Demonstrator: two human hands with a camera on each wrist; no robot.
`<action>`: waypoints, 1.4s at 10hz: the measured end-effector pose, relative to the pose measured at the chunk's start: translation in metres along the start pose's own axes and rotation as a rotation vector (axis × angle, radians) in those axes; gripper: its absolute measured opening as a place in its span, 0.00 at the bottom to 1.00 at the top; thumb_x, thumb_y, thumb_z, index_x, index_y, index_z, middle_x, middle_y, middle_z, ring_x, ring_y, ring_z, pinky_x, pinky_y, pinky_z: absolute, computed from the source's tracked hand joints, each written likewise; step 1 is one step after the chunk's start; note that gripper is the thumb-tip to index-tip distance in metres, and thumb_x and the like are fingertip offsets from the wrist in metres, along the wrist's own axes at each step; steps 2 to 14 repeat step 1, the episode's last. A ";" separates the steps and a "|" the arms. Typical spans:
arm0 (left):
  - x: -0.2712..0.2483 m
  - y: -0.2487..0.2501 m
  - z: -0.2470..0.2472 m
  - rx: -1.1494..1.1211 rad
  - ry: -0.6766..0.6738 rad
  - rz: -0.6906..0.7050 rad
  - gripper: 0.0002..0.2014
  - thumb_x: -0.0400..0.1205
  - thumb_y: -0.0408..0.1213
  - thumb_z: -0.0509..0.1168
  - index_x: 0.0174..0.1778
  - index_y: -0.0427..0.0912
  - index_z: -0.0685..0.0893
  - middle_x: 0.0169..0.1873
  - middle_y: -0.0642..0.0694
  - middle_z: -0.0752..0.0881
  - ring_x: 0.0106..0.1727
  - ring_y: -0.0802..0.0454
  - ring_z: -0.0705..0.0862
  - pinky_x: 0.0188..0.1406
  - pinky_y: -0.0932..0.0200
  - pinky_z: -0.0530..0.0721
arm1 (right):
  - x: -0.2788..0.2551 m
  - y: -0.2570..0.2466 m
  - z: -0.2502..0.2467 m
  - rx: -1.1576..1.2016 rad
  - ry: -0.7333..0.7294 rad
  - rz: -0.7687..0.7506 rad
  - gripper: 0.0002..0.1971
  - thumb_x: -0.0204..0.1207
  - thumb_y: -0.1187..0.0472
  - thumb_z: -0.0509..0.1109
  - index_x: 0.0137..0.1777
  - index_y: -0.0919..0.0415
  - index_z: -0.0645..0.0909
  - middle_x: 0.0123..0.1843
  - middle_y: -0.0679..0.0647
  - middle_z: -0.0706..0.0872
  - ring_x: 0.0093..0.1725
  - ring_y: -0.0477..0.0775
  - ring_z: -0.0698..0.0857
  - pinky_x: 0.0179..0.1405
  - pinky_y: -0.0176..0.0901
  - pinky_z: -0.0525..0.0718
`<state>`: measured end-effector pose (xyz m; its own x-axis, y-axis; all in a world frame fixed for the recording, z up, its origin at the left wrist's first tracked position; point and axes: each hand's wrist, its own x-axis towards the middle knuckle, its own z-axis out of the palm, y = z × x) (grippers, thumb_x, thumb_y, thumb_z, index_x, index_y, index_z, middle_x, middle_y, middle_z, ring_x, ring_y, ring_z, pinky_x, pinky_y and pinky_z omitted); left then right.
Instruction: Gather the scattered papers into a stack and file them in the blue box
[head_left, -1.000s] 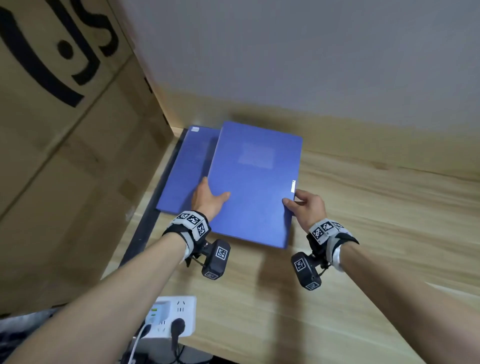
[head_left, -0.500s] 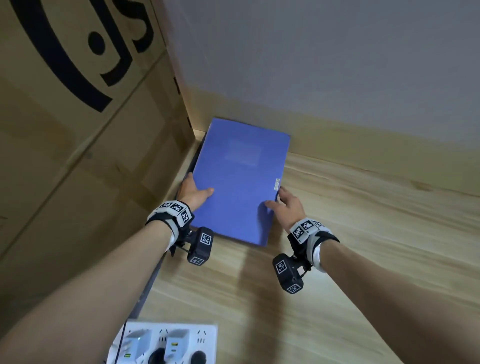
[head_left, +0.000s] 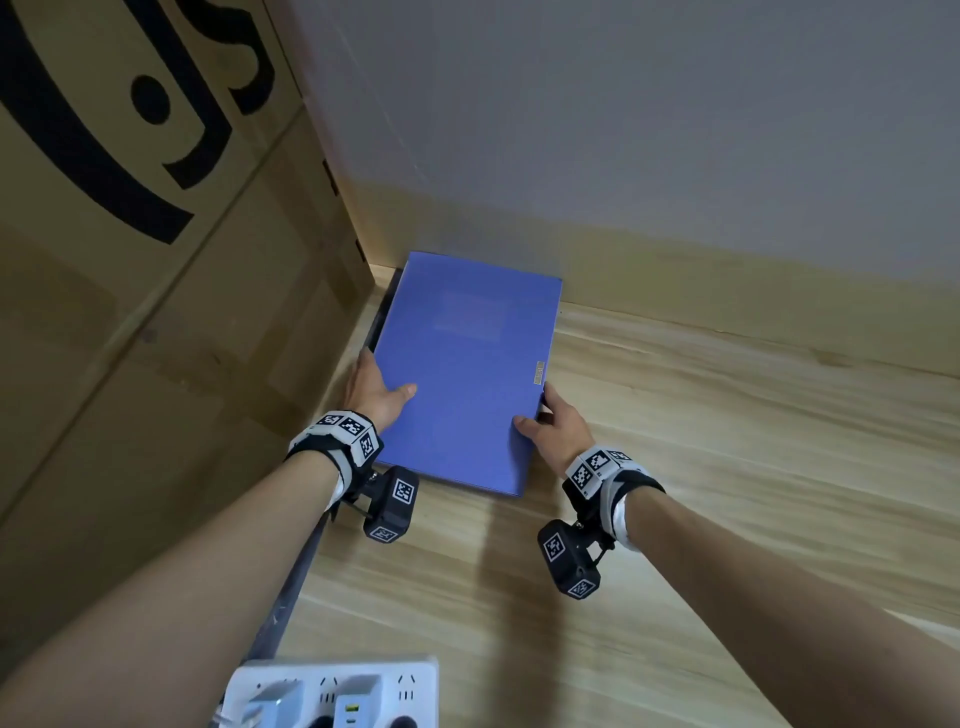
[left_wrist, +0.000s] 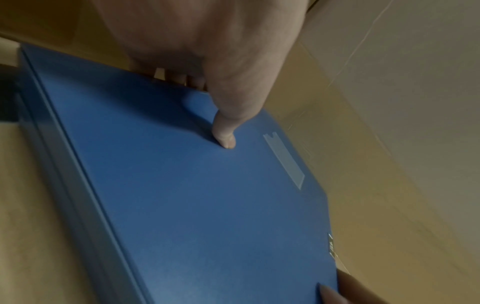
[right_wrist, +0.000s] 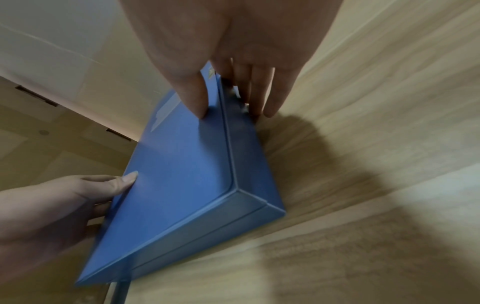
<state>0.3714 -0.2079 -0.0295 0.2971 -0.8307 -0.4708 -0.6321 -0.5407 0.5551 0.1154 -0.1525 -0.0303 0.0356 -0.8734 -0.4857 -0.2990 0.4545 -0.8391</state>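
Note:
The blue box (head_left: 467, 374) lies flat and closed on the wooden table (head_left: 727, 493), in the corner by the wall. My left hand (head_left: 374, 387) grips its left edge, thumb on the lid and fingers tucked along the side. In the left wrist view the left hand (left_wrist: 207, 111) presses its thumb onto the blue box (left_wrist: 207, 205). My right hand (head_left: 545, 415) pinches the right edge of the blue box (right_wrist: 182, 174) near the clasp. The right wrist view shows the right hand (right_wrist: 228, 111) with its thumb on top and its fingers down the side wall. No papers are visible.
A large cardboard box (head_left: 156, 312) stands tight against the left side of the blue box. A pale wall (head_left: 623, 130) closes off the back. A white power strip (head_left: 332, 696) with plugs lies at the near table edge.
A second ago a blue flap lay open to the left of the box. Now the box is one closed slab, and both hands hold its sides.

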 end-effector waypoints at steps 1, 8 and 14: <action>-0.020 0.020 -0.003 0.056 0.118 0.064 0.46 0.80 0.41 0.72 0.87 0.39 0.49 0.87 0.40 0.56 0.87 0.40 0.57 0.83 0.41 0.63 | -0.007 0.000 -0.011 0.037 0.098 0.097 0.35 0.79 0.58 0.70 0.84 0.56 0.60 0.75 0.48 0.76 0.73 0.54 0.79 0.75 0.50 0.75; -0.020 0.020 -0.003 0.056 0.118 0.064 0.46 0.80 0.41 0.72 0.87 0.39 0.49 0.87 0.40 0.56 0.87 0.40 0.57 0.83 0.41 0.63 | -0.007 0.000 -0.011 0.037 0.098 0.097 0.35 0.79 0.58 0.70 0.84 0.56 0.60 0.75 0.48 0.76 0.73 0.54 0.79 0.75 0.50 0.75; -0.020 0.020 -0.003 0.056 0.118 0.064 0.46 0.80 0.41 0.72 0.87 0.39 0.49 0.87 0.40 0.56 0.87 0.40 0.57 0.83 0.41 0.63 | -0.007 0.000 -0.011 0.037 0.098 0.097 0.35 0.79 0.58 0.70 0.84 0.56 0.60 0.75 0.48 0.76 0.73 0.54 0.79 0.75 0.50 0.75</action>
